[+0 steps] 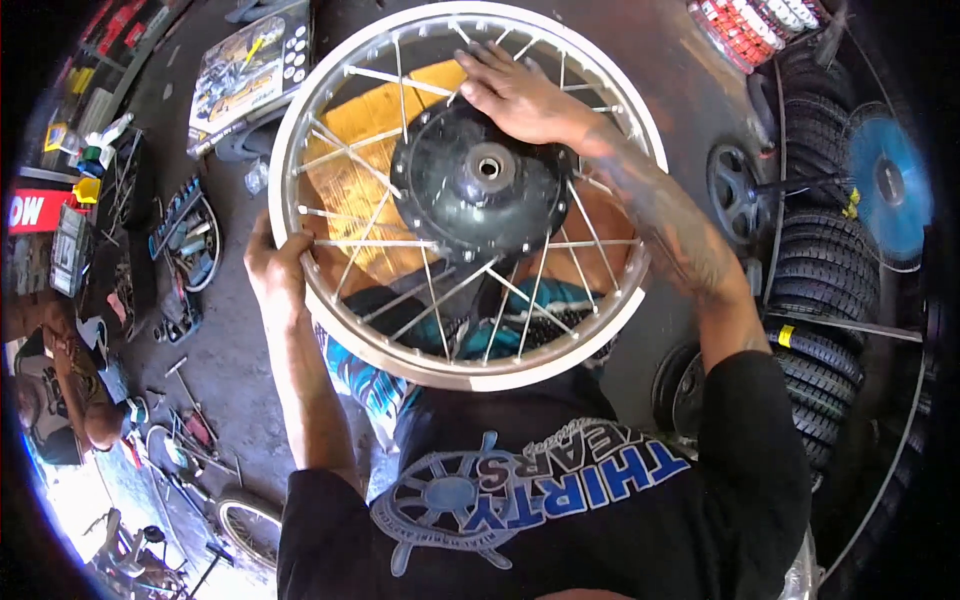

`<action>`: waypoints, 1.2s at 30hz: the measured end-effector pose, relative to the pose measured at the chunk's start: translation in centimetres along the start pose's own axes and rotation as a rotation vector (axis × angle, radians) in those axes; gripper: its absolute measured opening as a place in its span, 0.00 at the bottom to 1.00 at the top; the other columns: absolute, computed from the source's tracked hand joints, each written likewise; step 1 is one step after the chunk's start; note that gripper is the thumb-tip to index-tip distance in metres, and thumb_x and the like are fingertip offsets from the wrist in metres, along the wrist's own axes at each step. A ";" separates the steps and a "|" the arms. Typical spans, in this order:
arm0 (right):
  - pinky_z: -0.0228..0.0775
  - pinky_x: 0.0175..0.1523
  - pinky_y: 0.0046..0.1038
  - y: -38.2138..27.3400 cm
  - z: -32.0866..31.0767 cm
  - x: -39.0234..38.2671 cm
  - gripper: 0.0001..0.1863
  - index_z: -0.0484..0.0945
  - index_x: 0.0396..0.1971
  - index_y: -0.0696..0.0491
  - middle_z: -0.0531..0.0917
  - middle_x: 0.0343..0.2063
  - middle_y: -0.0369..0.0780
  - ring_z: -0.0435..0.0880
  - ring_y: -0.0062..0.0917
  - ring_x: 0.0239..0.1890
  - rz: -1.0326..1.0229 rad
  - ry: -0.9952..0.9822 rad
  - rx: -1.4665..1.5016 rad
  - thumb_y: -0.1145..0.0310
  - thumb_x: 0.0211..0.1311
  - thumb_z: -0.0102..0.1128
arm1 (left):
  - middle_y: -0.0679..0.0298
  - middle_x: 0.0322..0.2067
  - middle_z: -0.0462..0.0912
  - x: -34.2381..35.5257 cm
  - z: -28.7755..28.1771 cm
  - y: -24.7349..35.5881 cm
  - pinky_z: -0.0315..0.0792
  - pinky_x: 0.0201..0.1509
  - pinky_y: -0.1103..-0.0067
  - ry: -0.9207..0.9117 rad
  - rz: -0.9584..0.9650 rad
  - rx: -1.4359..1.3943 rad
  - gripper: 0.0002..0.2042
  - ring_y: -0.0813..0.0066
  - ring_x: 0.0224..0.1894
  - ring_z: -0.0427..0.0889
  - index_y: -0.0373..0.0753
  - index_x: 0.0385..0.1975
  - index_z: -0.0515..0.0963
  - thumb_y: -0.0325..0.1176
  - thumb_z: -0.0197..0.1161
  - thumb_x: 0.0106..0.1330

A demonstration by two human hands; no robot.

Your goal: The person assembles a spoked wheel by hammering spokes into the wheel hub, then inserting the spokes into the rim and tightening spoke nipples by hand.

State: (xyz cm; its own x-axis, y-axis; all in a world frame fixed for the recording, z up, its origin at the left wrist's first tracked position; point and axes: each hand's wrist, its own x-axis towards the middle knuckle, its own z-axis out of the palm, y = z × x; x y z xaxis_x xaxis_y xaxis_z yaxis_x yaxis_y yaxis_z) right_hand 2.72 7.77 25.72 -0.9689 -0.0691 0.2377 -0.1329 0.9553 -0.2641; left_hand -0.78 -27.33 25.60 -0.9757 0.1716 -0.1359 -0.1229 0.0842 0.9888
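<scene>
A spoked wheel (352, 352) with a pale metal rim lies face up over my lap. Its round black hub (435, 180) sits in the middle, with a hollow metal axle hole (488, 168) at the centre. Thin silver spokes (375, 243) cross between hub and rim. My left hand (275, 265) is closed on the rim's left side, thumb on top. Across the far side of the wheel reaches my right hand (515, 98), its fingers stretched out over the spokes beside the hub's upper edge. Its fingertips partly blend with the spokes.
Brown cardboard (365, 115) lies under the wheel. At the upper left is a printed box (250, 75); tools (190, 235) and parts are scattered over the dark floor. Stacked tyres (825, 250) and a blue disc (888, 185) stand at right. Another person (60, 390) is at far left.
</scene>
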 end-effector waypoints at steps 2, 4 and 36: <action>0.56 0.68 0.40 2.7 -2.9 -0.4 0.32 0.66 0.62 0.54 0.68 0.61 0.50 0.62 0.42 0.67 0.122 0.140 0.183 0.45 0.69 0.43 | 0.63 0.25 0.78 0.2 0.0 -0.6 0.68 0.24 0.82 0.034 0.099 -0.033 0.16 0.78 0.21 0.76 0.30 0.42 0.75 0.20 0.58 0.50; 0.68 0.59 0.33 6.0 -6.8 -0.9 0.31 0.72 0.56 0.56 0.79 0.50 0.50 0.77 0.40 0.55 0.371 0.332 0.371 0.44 0.66 0.49 | 0.63 0.25 0.78 0.1 -0.2 -1.3 0.70 0.23 0.82 -0.011 -0.011 -0.115 0.16 0.78 0.20 0.76 0.31 0.42 0.75 0.19 0.59 0.51; 0.75 0.46 0.30 -4.9 -3.1 -20.8 0.21 0.74 0.47 0.61 0.72 0.49 0.41 0.75 0.26 0.49 0.862 0.242 0.753 0.78 0.51 0.67 | 0.56 0.50 0.78 20.3 -3.2 -2.0 0.67 0.58 0.75 -0.782 0.170 0.319 0.29 0.69 0.51 0.74 0.30 0.58 0.69 0.41 0.64 0.61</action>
State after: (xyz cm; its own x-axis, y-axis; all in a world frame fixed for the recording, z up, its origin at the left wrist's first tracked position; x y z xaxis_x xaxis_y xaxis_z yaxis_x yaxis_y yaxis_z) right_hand 24.21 5.37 24.97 -0.7442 0.6531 -0.1400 0.3800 0.2417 -0.8928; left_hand -20.97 -27.15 21.05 -0.5566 0.8239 -0.1067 0.1846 0.2478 0.9510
